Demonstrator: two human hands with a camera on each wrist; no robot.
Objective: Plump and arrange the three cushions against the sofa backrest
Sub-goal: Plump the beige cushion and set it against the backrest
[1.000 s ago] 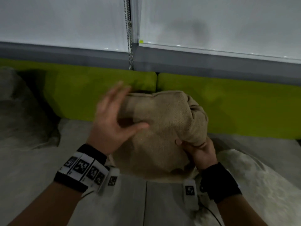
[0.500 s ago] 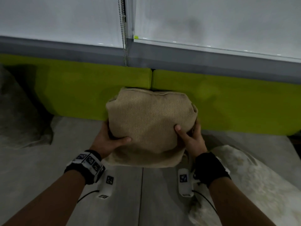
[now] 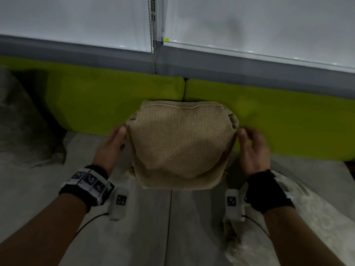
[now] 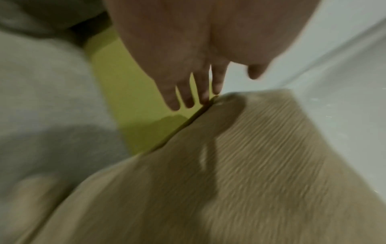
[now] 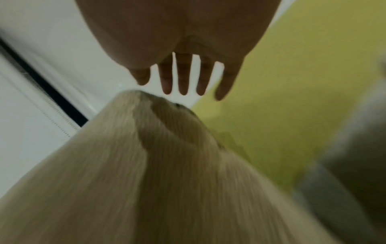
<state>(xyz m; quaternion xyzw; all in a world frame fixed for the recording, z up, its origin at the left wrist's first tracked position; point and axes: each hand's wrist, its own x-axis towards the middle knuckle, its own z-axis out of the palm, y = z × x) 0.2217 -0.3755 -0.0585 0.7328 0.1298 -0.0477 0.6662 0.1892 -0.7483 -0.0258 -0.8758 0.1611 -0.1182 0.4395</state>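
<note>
A tan knitted cushion (image 3: 181,144) stands upright on the grey seat, leaning against the lime-green backrest (image 3: 107,100) at the seam between its two pads. My left hand (image 3: 113,144) is open beside the cushion's left edge, fingers straight, thumb close to the fabric. My right hand (image 3: 251,145) is open beside the right edge, a little apart from it. The wrist views show straight spread fingers (image 4: 188,97) (image 5: 183,82) above the tan cushion (image 4: 240,173) (image 5: 146,173), holding nothing. A grey cushion (image 3: 23,127) leans at the far left. A pale furry cushion (image 3: 299,217) lies flat at the right.
The grey sofa seat (image 3: 149,227) has a seam running toward me under the tan cushion. Above the backrest are a grey ledge and white blinds with a bead chain (image 3: 152,35). The seat between the grey and tan cushions is bare.
Both hands held the tan cushion by its sides half a second ago. They have let go and spread outward, and the cushion now stands by itself against the backrest.
</note>
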